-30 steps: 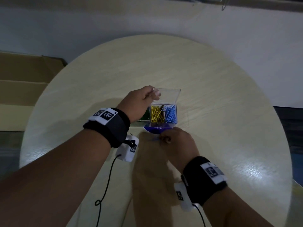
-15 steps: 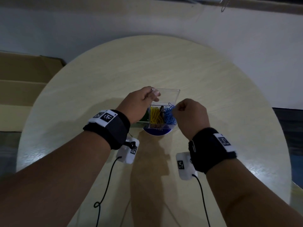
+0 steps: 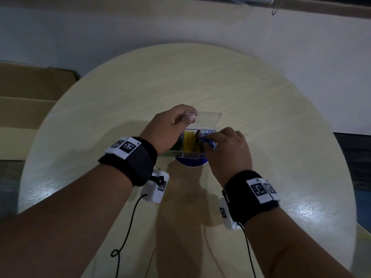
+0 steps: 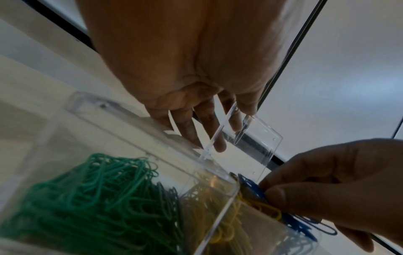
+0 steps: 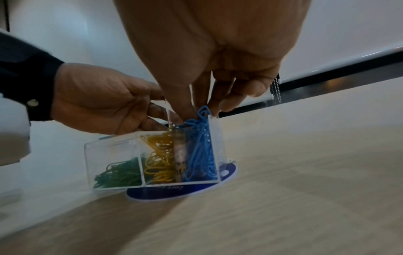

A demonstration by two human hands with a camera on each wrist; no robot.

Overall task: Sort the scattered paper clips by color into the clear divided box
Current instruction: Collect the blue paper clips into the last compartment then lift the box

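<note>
Clear hinged lid (image 3: 208, 119) in left grip (image 3: 170, 127); right grip (image 3: 226, 149) pinching blue wire clips (image 5: 201, 138).

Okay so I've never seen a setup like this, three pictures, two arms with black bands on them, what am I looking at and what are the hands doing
There is no machine here: a person wears three cameras. One picture looks down from the head; the other two look along each wrist, from the black bands.

On the round table stands a clear divided box, partly on a blue disc. It holds green paper clips, yellow paper clips and blue paper clips in separate compartments.

The left hand holds the box's open lid. The right hand is at the blue compartment, its fingers pinching blue clips.
</note>
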